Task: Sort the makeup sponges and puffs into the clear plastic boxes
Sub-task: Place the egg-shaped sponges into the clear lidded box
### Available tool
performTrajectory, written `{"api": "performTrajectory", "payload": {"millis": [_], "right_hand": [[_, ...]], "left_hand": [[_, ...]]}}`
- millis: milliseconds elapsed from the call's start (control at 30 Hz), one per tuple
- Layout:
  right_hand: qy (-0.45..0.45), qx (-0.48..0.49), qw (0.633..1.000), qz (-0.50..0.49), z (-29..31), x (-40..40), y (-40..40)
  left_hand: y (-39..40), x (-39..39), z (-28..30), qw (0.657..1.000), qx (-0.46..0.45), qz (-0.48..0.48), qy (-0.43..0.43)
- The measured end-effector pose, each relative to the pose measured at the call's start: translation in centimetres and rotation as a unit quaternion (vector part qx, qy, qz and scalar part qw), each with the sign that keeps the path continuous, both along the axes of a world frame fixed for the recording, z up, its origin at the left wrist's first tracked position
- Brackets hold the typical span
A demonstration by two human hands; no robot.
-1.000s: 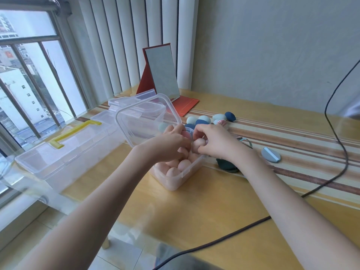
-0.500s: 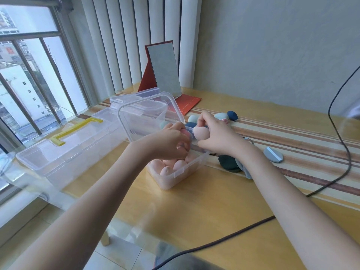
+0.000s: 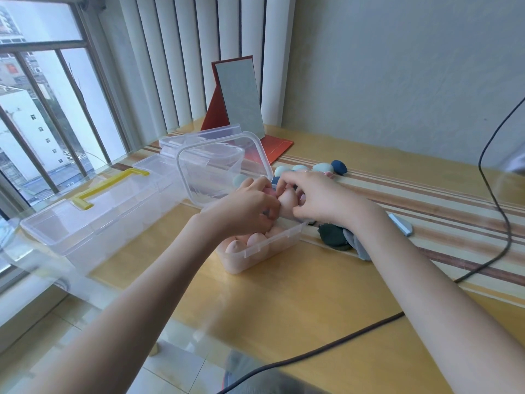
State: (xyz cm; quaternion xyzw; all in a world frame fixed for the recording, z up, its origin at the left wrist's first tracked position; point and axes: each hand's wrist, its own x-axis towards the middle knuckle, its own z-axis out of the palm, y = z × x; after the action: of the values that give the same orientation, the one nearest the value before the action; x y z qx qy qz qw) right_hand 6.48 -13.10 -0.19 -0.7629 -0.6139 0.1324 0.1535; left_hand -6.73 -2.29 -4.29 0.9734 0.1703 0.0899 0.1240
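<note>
A small clear plastic box (image 3: 279, 247) stands on the wooden table, holding several pink egg-shaped sponges (image 3: 255, 240); its hinged lid (image 3: 221, 166) stands open behind it. My right hand (image 3: 321, 199) pinches a pink sponge (image 3: 287, 201) above the box's far end. My left hand (image 3: 244, 207) is curled against the same spot and holds another pink sponge, mostly hidden by the fingers. Blue and pale green sponges (image 3: 322, 167) lie behind the hands. A dark green puff (image 3: 332, 237) and a grey-blue puff (image 3: 400, 224) lie to the right.
A long clear case (image 3: 85, 223) with a yellow handle (image 3: 108, 183) lies at the left, another clear box (image 3: 199, 137) behind it. A red standing mirror (image 3: 238, 100) is at the back. A black cable (image 3: 488, 251) crosses the striped table runner (image 3: 443, 206).
My right hand lifted a pink sponge up from the box, then brought it down and left against my left hand. My left hand stayed over the box.
</note>
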Motion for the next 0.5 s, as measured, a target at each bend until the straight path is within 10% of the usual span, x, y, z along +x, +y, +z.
{"api": "performTrajectory", "payload": {"millis": [500], "right_hand": [[-0.172,0.037,0.983,-0.048,-3.4,-0.6,2.2]], "left_hand": [[-0.2,-0.5,0.4,0.998,-0.059,0.022,-0.031]]}}
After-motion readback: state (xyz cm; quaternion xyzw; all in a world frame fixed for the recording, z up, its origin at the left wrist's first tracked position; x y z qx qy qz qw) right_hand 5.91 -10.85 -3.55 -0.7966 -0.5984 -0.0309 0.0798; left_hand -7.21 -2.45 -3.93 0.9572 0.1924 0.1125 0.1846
